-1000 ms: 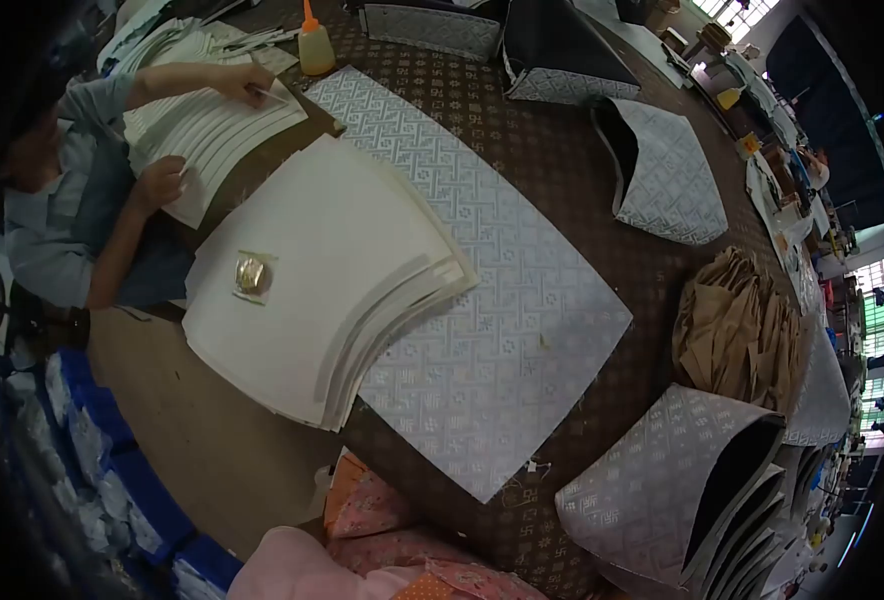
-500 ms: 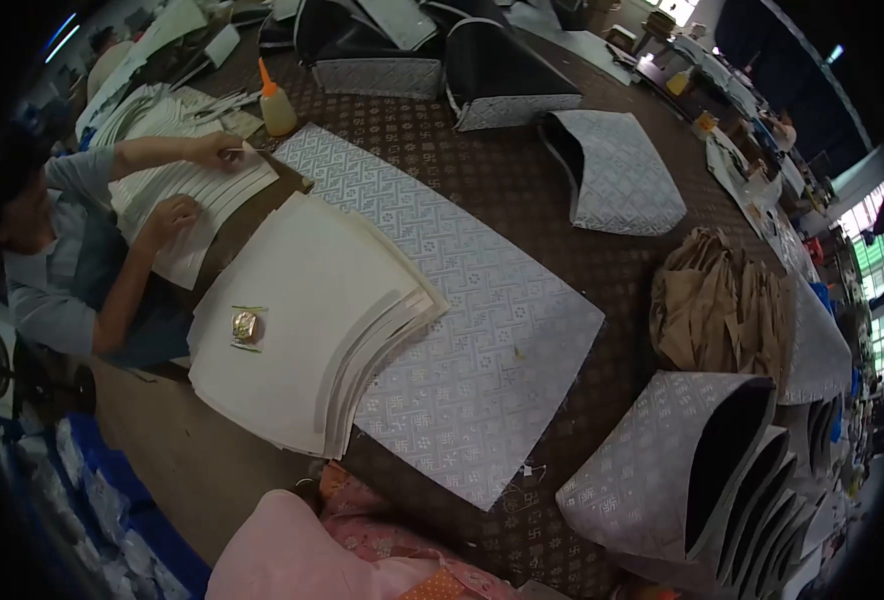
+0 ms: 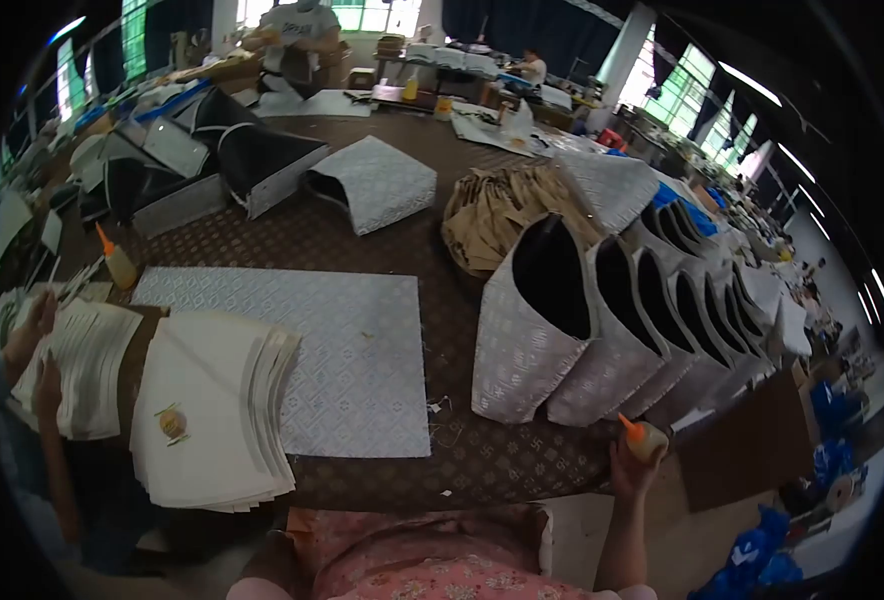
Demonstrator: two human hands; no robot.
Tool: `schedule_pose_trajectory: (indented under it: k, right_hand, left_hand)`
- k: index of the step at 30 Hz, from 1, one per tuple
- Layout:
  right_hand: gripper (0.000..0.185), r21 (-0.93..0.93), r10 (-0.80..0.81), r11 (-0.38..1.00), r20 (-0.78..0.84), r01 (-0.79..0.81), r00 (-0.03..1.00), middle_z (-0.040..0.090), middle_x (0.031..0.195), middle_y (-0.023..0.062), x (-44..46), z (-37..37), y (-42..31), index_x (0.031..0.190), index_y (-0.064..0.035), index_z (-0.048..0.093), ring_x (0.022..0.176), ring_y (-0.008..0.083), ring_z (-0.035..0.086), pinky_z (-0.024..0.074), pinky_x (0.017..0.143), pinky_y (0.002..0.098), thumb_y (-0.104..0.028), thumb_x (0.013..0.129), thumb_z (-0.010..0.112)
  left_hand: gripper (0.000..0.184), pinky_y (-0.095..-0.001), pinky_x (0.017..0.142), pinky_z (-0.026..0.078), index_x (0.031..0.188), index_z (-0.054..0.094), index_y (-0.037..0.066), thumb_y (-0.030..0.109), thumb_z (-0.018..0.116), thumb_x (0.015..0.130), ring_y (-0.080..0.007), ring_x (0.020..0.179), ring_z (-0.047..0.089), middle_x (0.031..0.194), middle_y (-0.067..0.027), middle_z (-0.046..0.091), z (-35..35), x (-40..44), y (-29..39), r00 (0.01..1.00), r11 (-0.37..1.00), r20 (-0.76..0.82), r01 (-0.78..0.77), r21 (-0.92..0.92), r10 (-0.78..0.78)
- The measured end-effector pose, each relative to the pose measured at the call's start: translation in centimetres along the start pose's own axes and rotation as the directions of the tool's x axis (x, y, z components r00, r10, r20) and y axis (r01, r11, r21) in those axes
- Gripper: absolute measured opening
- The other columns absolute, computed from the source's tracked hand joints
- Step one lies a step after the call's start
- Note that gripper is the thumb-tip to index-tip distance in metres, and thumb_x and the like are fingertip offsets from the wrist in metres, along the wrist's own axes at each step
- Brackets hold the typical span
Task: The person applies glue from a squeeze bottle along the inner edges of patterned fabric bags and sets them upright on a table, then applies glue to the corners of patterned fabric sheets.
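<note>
My right hand (image 3: 634, 472) is closed around a glue bottle (image 3: 646, 443) with an orange nozzle, at the table's front edge. Just behind it stands a row of pale patterned covers (image 3: 534, 345) with dark open mouths. My left hand is out of sight; only part of that arm shows beside my pink floral clothing. A silvery patterned fabric sheet (image 3: 362, 375) lies flat on the table in front of me. Overlapping its left side is a stack of curved white sheets (image 3: 207, 380), with a small round gold-coloured item (image 3: 172, 424) on top.
At the left, a co-worker's hands (image 3: 47, 385) are over another pile of white sheets (image 3: 92, 350). A second glue bottle (image 3: 119, 265) stands behind them. Bunched brown material (image 3: 507, 215), a single patterned cover (image 3: 387, 185) and dark-lined pieces (image 3: 262, 160) sit farther back.
My view has swung to the right and up, so the table's contents appear farther left. My right hand with the glue bottle has come into view. The fabric sheet and white stack stay together.
</note>
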State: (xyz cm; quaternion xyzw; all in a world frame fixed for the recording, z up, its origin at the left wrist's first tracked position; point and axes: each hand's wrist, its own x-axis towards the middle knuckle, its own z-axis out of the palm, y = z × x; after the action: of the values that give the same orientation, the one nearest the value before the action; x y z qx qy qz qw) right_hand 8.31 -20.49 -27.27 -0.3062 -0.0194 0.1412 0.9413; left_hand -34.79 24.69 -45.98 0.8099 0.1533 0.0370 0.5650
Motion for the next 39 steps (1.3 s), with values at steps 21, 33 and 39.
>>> schedule_pose_trajectory:
  k: [21,33,39]
  right_hand:
    - [0.063,0.074,0.139,0.989,-0.210,-0.126,0.968,0.058,0.083,0.0037,-0.4,9.5,9.4,0.098,-0.0141,0.057,0.071,0.0207,0.051,0.0420,0.079,0.0376,-0.071,0.073,0.049]
    - [0.076,0.278,0.204,0.946,-0.117,-0.165,0.972,0.057,0.087,0.0054,-0.3,7.2,9.4,0.101,-0.0094,0.057,0.078,0.0199,0.053,0.0421,0.071,0.0357,-0.077,0.071,0.042]
    - [0.080,0.284,0.227,0.939,-0.084,-0.195,0.970,0.057,0.088,0.0073,-0.2,5.9,9.4,0.103,-0.0090,0.056,0.080,0.0226,0.052,0.0425,0.071,0.0384,-0.080,0.069,0.040]
  left_hand:
    - [0.049,-0.0383,0.093,0.040,0.121,0.046,0.003,0.021,0.063,0.079,-0.0314,0.111,0.048,0.120,-0.0167,0.049,-15.5,20.8,27.4,0.931,0.854,0.212,-0.358,0.377,0.296]
    - [0.046,-0.0394,0.091,0.042,0.121,0.046,0.003,0.019,0.058,0.079,-0.0352,0.108,0.050,0.120,-0.0200,0.049,-15.1,47.3,18.9,0.456,0.969,-0.876,0.102,0.225,0.156]
    - [0.049,-0.0388,0.088,0.043,0.125,0.045,0.005,0.022,0.058,0.080,-0.0319,0.108,0.053,0.118,-0.0149,0.056,-16.4,50.7,18.0,0.523,0.961,-0.838,0.114,0.251,0.157]
